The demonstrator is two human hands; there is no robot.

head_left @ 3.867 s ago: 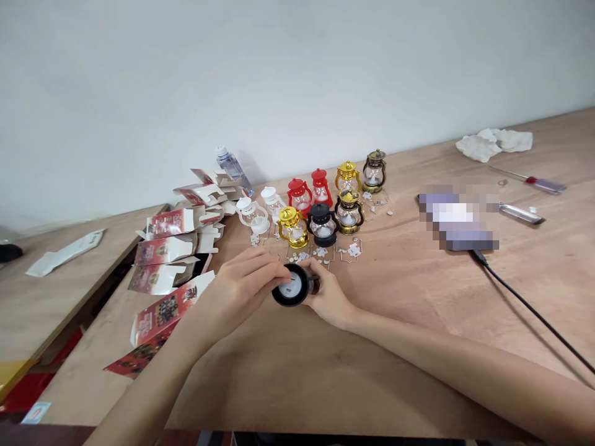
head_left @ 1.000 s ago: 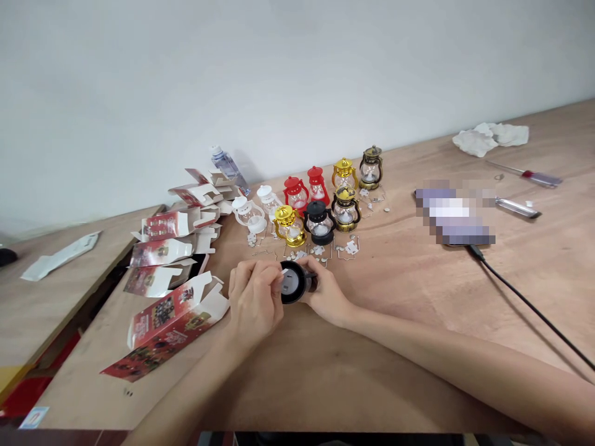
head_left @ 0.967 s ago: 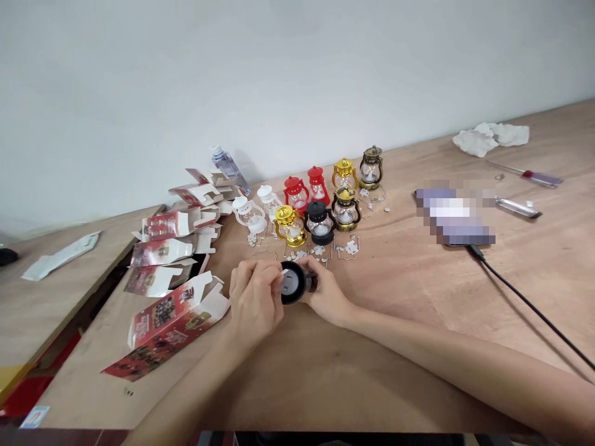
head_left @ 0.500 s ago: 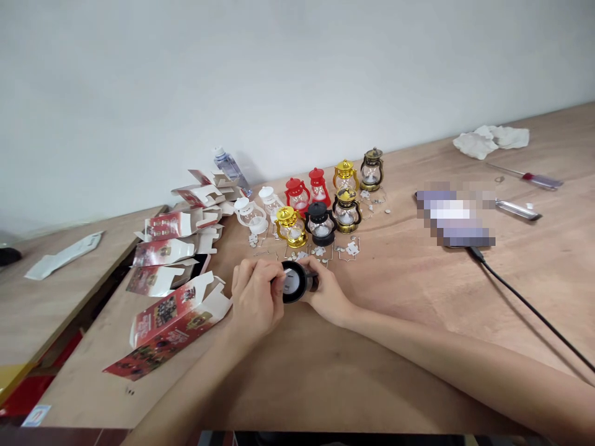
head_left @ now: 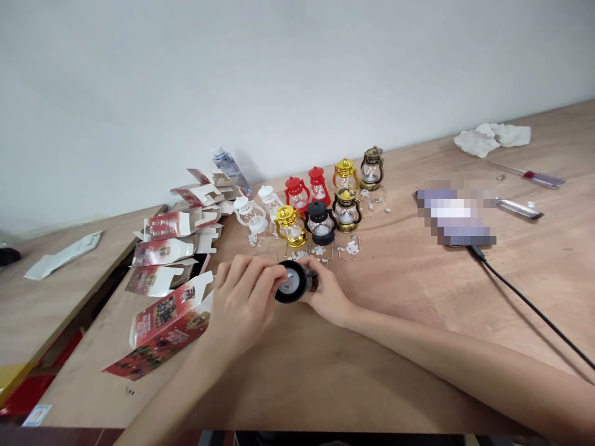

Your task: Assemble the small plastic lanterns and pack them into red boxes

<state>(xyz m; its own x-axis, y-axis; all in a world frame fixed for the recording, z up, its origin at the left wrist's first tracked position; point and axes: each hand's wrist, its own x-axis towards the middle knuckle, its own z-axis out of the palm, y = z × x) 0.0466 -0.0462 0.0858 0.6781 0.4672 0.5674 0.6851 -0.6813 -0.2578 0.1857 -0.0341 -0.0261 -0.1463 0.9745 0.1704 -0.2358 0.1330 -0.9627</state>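
Observation:
My right hand (head_left: 328, 296) grips a small black toy lantern (head_left: 294, 282) on its side, with its round base turned towards me. My left hand (head_left: 242, 298) is closed, fingertips pinched at the rim of that base; what they pinch is too small to make out. Just beyond stand several little lanterns: white (head_left: 251, 214), red (head_left: 297, 193), gold (head_left: 290, 225), black (head_left: 320, 222) and bronze (head_left: 372, 167). Small white tabs and round bits (head_left: 320, 251) lie scattered on the wooden table (head_left: 395, 310) between the lanterns and my hands.
Several opened red and white cartons (head_left: 165, 251) lie in a pile at the left, one (head_left: 162, 322) beside my left wrist. A clear bottle (head_left: 230, 168) lies by the wall. At the right are a blurred device with a black cable (head_left: 520, 297), screwdrivers (head_left: 534, 178) and a white cloth (head_left: 493, 137).
My left hand has shifted slightly left and turned at the lantern's base; the white tab seen between its fingers a second ago no longer shows. My right hand keeps holding the lantern.

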